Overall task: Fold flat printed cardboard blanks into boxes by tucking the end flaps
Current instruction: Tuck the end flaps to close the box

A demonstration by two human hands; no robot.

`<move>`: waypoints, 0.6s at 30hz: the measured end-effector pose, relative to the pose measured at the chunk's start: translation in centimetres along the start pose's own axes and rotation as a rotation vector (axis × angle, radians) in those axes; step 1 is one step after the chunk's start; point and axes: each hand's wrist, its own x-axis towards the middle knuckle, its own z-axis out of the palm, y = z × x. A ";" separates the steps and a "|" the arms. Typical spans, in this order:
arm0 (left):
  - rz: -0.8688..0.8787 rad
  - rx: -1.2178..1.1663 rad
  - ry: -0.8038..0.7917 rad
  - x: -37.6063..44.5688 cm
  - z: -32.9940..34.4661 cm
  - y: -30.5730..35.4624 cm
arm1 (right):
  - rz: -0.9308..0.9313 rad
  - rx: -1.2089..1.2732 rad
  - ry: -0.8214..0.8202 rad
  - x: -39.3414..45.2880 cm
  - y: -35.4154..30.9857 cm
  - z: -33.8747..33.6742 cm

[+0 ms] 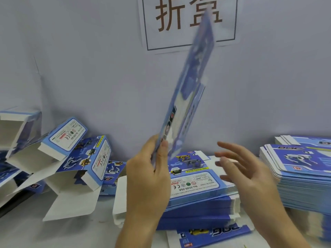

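the left hand (pixel 148 169) is pinching the bottom end of a flat blue printed cardboard blank (pixel 188 90), which is standing nearly on edge and leaning toward 1 o'clock, blurry at the top. the right hand (pixel 250 169) is hanging open at 3 o'clock of it, fingers spread, touching nothing. under both hands a stack of flat blue blanks (pixel 200 194) is lying on the white table (pixel 35 230). another tall stack (pixel 304 176) is sitting at 3 o'clock. folded blue boxes with open ends (pixel 71 154) are piling up at 9 o'clock. a white paper sign with big brown letters (pixel 188 20) is hanging on the wall at 12 o'clock.
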 end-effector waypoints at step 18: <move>0.011 0.407 -0.630 -1.7 1.2 -0.3 | 0.326 0.096 -0.584 -0.7 -1.8 -1.8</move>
